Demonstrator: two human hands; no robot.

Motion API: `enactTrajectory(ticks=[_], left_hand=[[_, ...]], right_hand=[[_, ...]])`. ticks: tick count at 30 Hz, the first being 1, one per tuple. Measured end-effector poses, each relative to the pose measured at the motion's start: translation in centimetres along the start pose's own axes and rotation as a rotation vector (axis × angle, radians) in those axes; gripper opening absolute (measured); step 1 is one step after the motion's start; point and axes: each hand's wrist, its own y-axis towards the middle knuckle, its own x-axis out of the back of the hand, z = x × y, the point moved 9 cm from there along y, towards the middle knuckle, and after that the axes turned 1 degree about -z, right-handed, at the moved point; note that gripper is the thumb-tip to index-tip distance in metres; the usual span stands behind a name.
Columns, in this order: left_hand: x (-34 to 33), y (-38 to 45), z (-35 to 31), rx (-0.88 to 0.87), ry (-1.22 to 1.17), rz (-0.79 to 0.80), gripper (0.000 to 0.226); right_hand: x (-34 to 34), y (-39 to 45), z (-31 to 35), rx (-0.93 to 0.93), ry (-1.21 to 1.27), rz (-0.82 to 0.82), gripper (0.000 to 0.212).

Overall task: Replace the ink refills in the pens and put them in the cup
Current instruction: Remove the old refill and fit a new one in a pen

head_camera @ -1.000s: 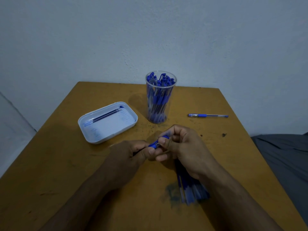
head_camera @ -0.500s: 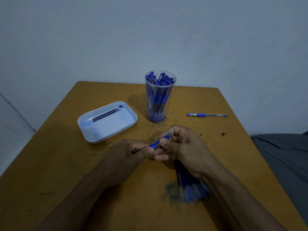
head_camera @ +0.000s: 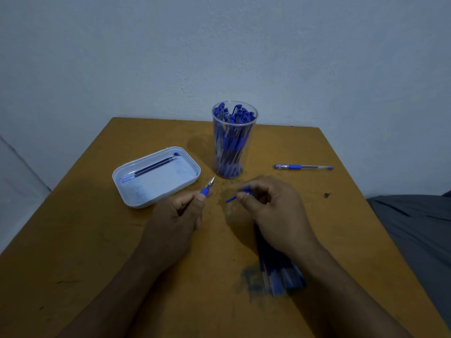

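The left hand (head_camera: 175, 215) had its fingers (head_camera: 185, 203) curled round a pen (head_camera: 207, 189), whose metal tip poked out toward one o'clock, bare of its cap. The right hand (head_camera: 271, 211) pinched the blue cap (head_camera: 238, 195) between thumb and forefinger, pointed end toward the pen but well apart from it. Under the right wrist, at about five o'clock, lay a bundle of pens (head_camera: 280, 276) on the table (head_camera: 97, 240).

At eleven o'clock from the hands sat a white tray (head_camera: 170, 191) holding two loose refills (head_camera: 156, 165). At twelve stood the clear cup (head_camera: 234, 140), packed with blue pens. A lone capped pen (head_camera: 302, 167) lay at two o'clock.

The step looked like opening a pen up. Next the cap would probably need setting down, freeing the right hand to unscrew the tip and draw the refill out while the left held the barrel steady.
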Motion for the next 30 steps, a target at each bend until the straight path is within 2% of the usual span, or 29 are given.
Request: enactTrajectory(ticks=[3, 7, 10, 14, 17, 20, 22, 23, 25, 30], left_hand=[[0.3, -0.3, -0.4, -0.024, 0.038, -0.059, 0.038], [0.7, -0.5, -0.2, -0.007, 0.054, -0.128, 0.015], [0.6, -0.6, 0.0, -0.005, 0.042, -0.122, 0.011], [0.3, -0.8, -0.4, -0.048, 0.066, -0.093, 0.012], [0.3, -0.9, -0.5, -0.074, 0.076, -0.095, 0.016], [0.1, -1.0, -0.6, -0.097, 0.071, -0.077, 0.017], [-0.2, -1.1, -0.8, -0.118, 0.088, -0.066, 0.019], [-0.3, -1.1, -0.8, -0.13, 0.106, -0.06, 0.02], [-0.4, -1.2, -0.9, -0.141, 0.126, -0.047, 0.022], [-0.7, -1.3, -1.3, -0.17, 0.121, -0.014, 0.03]], right_hand=[[-2.6, -1.4, 1.7, 0.19, -0.334, 0.15, 0.015], [-3.8, -2.4, 3.0, 0.292, -0.583, 0.13, 0.03], [-4.0, -2.7, 4.8, 0.412, -0.751, 0.137, 0.01], [-4.8, -2.7, 3.5, 0.295, -0.783, 0.317, 0.031], [-3.7, -2.2, 3.2, 0.234, -0.601, 0.181, 0.027], [-0.8, -0.6, 0.9, 0.001, -0.225, 0.016, 0.019], [0.1, -0.1, -0.7, -0.185, 0.15, 0.017, 0.035], [-0.2, -0.2, -1.0, -0.256, 0.251, 0.059, 0.045], [-0.9, -0.6, -1.1, -0.292, 0.246, 0.15, 0.053], [-1.4, -0.7, -0.9, -0.236, 0.184, 0.214, 0.035]])
